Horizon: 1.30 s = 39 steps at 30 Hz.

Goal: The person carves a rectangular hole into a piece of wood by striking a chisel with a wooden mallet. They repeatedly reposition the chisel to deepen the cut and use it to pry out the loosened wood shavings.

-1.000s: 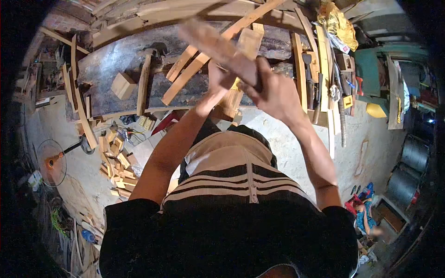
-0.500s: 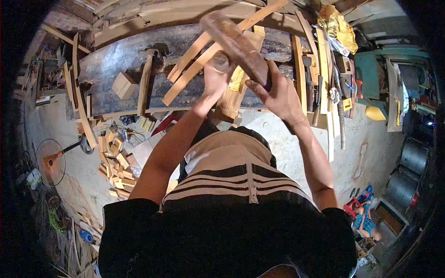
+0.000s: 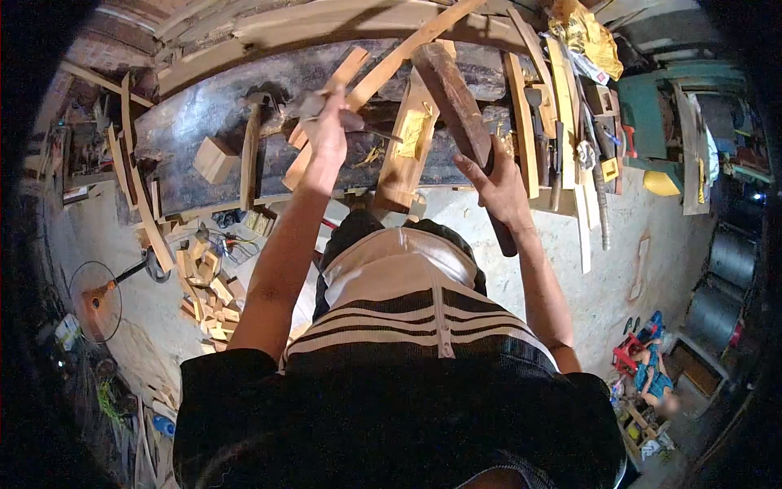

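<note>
My left hand (image 3: 327, 138) is closed around a chisel (image 3: 352, 121). The chisel is tilted sideways, its thin blade reaching right toward the wooden block (image 3: 401, 181). This block lies on the dark workbench and has a pale, rough-cut recess (image 3: 415, 129) in its top. My right hand (image 3: 503, 191) is closed round a long, dark wooden club (image 3: 456, 98). Its thick end slants up and away beside the block, and its narrow end sticks out below my hand. Wood shavings (image 3: 373, 153) lie left of the block. Motion blurs the chisel's handle end.
On the dark bench (image 3: 187, 114) are a squared block (image 3: 216, 160), a hammer (image 3: 252, 134) and long strips (image 3: 391, 65). Tools and slats (image 3: 562, 130) line the right side. Offcuts (image 3: 212, 285) and a fan (image 3: 96, 301) are lower left. A person (image 3: 652, 379) is far right.
My left hand has swung left and tipped the chisel from upright to nearly flat. The club has come down from above the chisel to the right of the block.
</note>
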### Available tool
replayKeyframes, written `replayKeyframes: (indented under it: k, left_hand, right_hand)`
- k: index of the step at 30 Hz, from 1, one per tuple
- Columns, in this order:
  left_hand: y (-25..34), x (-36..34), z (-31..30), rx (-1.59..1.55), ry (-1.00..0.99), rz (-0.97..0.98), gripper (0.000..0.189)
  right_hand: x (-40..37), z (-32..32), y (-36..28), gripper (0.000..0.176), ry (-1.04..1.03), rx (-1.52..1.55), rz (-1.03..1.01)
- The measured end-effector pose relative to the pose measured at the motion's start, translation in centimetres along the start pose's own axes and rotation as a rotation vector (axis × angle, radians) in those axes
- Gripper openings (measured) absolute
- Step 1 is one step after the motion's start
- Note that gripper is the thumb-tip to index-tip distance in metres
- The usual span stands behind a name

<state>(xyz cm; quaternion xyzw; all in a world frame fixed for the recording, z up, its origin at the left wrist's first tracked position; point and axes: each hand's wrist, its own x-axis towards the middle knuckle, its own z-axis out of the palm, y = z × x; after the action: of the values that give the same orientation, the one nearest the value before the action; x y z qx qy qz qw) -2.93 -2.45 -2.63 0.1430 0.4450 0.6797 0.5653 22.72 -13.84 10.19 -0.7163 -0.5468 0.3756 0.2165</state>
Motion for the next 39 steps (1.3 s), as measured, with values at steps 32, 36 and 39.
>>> replayKeyframes:
  k: [32,36,39]
  left_hand:
    - [-0.8,-6.5,5.6,0.323,-0.496,0.138,0.025]
    - [-3.5,-5.9,5.1,-0.170,-0.484,-0.076,0.022]
    - [-2.5,-5.3,4.1,0.192,-0.424,-0.013,0.012]
  right_hand:
    - [0.1,-1.8,-9.8,0.054,0.014,0.043,-0.542]
    - [1.0,-0.8,-6.9,0.060,-0.133,-0.443,-0.452]
    - [1.7,-0.3,-5.5,0.068,-0.172,-0.370,-0.338]
